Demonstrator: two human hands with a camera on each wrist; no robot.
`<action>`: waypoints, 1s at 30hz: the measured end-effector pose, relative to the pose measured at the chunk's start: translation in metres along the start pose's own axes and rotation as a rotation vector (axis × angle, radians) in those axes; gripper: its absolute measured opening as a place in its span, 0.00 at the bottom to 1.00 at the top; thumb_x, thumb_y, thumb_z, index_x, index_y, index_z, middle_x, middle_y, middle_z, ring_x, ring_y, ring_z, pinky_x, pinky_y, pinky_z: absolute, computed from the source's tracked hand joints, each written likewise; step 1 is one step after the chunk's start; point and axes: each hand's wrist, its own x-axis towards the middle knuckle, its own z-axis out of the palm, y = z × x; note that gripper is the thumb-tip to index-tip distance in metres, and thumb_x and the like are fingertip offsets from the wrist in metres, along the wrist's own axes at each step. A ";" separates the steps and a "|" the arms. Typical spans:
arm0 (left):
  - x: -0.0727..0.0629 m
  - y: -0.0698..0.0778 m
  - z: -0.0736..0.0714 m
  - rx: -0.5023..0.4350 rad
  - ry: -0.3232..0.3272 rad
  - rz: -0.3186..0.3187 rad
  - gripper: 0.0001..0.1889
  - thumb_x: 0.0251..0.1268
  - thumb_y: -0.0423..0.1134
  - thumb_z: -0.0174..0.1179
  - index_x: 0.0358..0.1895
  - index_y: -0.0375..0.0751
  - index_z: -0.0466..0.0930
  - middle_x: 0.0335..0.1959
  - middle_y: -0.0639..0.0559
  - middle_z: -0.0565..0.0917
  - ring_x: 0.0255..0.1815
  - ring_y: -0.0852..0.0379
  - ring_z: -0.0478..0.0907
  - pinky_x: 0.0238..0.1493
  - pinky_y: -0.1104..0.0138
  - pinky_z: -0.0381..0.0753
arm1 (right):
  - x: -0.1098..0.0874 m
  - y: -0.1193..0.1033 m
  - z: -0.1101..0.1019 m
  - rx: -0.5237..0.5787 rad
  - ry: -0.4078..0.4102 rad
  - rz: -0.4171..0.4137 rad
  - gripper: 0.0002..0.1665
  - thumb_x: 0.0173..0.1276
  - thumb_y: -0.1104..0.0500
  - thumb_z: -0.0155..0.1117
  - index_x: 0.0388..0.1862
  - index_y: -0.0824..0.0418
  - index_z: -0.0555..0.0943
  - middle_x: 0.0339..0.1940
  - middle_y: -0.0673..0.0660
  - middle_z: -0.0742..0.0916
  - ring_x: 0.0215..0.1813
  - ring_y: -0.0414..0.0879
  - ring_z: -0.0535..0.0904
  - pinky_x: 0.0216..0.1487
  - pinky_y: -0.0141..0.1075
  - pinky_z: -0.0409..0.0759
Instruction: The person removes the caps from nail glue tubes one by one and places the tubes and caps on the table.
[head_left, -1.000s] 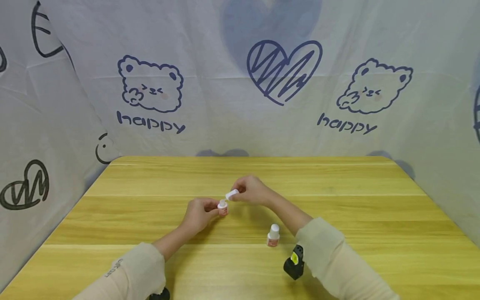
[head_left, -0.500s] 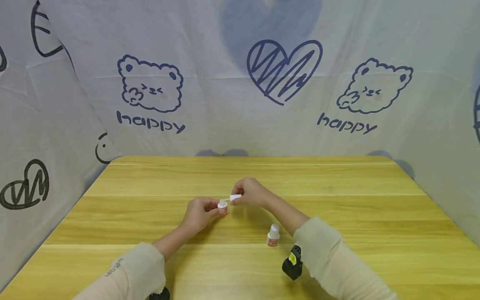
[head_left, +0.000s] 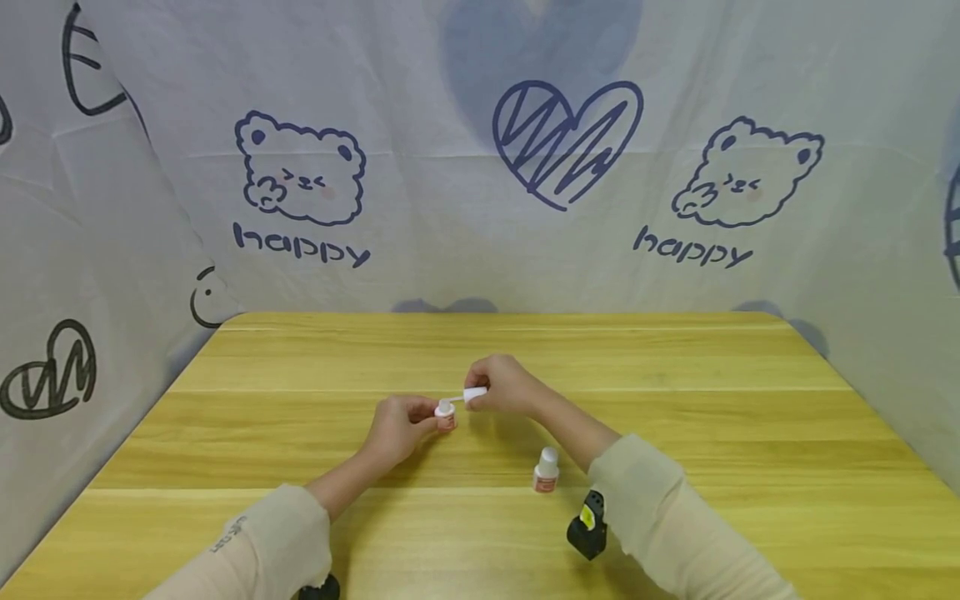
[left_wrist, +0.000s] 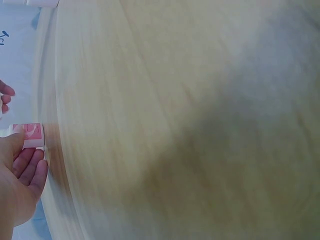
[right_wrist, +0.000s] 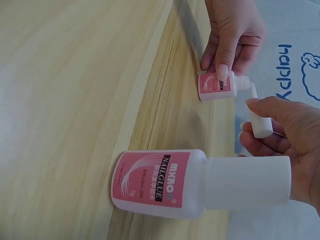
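My left hand [head_left: 397, 429] pinches a small white nail glue bottle [right_wrist: 215, 86] with a pink label, upright on the table, its threaded neck uncapped. Thumb and fingers grip its sides in the left wrist view, where the bottle [left_wrist: 30, 134] lies at the left edge. To the right, my right hand [head_left: 506, 385] pinches the white brush cap [right_wrist: 261, 125] between thumb and fingers. The cap is tipped on its side, and its thin stem reaches to the mouth of the bottle. A second nail glue bottle [head_left: 546, 472], capped, stands nearer to me, below the right forearm.
The wooden table [head_left: 300, 350] runs back to a white curtain [head_left: 435, 208] printed with bears and a heart. A black wrist camera [head_left: 587, 527] hangs under the right sleeve, near the capped bottle.
My right hand has turned the cap from tilted to nearly level and drawn it slightly right, so the stem now shows. The left hand and both bottles have stayed in place.
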 end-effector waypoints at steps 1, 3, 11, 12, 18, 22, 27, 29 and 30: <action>0.000 0.000 0.000 0.000 0.000 0.001 0.06 0.51 0.30 0.66 0.33 0.33 0.86 0.31 0.43 0.87 0.33 0.54 0.85 0.35 0.70 0.83 | 0.000 0.001 0.000 0.001 0.001 0.000 0.04 0.54 0.67 0.67 0.28 0.66 0.80 0.23 0.54 0.83 0.27 0.36 0.70 0.29 0.23 0.70; 0.000 -0.001 0.000 0.009 0.005 0.002 0.06 0.51 0.30 0.66 0.33 0.33 0.86 0.31 0.43 0.87 0.33 0.54 0.85 0.35 0.70 0.83 | 0.000 0.003 0.000 0.009 0.008 -0.001 0.04 0.53 0.67 0.67 0.28 0.66 0.80 0.24 0.54 0.84 0.27 0.36 0.70 0.30 0.23 0.71; 0.000 -0.003 0.000 0.059 0.017 0.038 0.06 0.51 0.31 0.66 0.33 0.33 0.86 0.31 0.43 0.87 0.33 0.54 0.85 0.35 0.69 0.83 | -0.004 0.010 -0.002 0.040 0.032 0.024 0.06 0.55 0.65 0.69 0.32 0.66 0.82 0.28 0.55 0.86 0.31 0.37 0.75 0.34 0.26 0.76; 0.000 -0.003 0.000 0.067 0.024 0.036 0.06 0.51 0.31 0.66 0.33 0.33 0.86 0.31 0.43 0.87 0.34 0.54 0.85 0.36 0.69 0.83 | -0.004 0.010 -0.002 0.043 0.037 0.033 0.06 0.56 0.64 0.69 0.32 0.65 0.82 0.29 0.55 0.86 0.32 0.37 0.76 0.35 0.26 0.76; -0.001 -0.002 0.000 0.086 0.034 0.024 0.06 0.51 0.30 0.66 0.34 0.33 0.86 0.32 0.43 0.87 0.34 0.53 0.85 0.36 0.68 0.84 | -0.007 0.014 0.001 0.062 0.096 0.052 0.09 0.56 0.62 0.70 0.35 0.65 0.84 0.31 0.56 0.86 0.31 0.38 0.75 0.34 0.25 0.74; -0.001 -0.001 0.000 0.099 0.041 0.037 0.06 0.52 0.30 0.66 0.34 0.32 0.85 0.32 0.42 0.87 0.34 0.53 0.85 0.36 0.67 0.84 | -0.009 0.018 0.003 0.053 0.138 0.046 0.12 0.56 0.60 0.70 0.38 0.66 0.85 0.31 0.57 0.84 0.31 0.39 0.71 0.31 0.25 0.71; -0.001 -0.001 0.001 0.096 0.047 0.046 0.06 0.52 0.30 0.66 0.34 0.32 0.85 0.32 0.42 0.87 0.34 0.53 0.85 0.36 0.68 0.84 | -0.012 0.024 0.006 0.030 0.169 0.053 0.13 0.55 0.59 0.71 0.38 0.66 0.85 0.29 0.56 0.82 0.29 0.39 0.68 0.28 0.25 0.67; -0.001 -0.001 0.001 0.093 0.047 0.048 0.07 0.52 0.30 0.66 0.35 0.32 0.85 0.33 0.42 0.87 0.34 0.53 0.85 0.36 0.68 0.84 | -0.013 0.027 0.007 0.022 0.180 0.051 0.13 0.55 0.59 0.71 0.38 0.66 0.85 0.27 0.55 0.81 0.28 0.39 0.67 0.28 0.25 0.66; -0.001 -0.001 0.001 0.090 0.048 0.050 0.07 0.52 0.30 0.66 0.35 0.32 0.85 0.33 0.42 0.87 0.34 0.53 0.85 0.36 0.68 0.84 | -0.013 0.028 0.008 0.019 0.184 0.050 0.13 0.55 0.59 0.71 0.38 0.66 0.86 0.25 0.55 0.79 0.28 0.39 0.66 0.27 0.25 0.64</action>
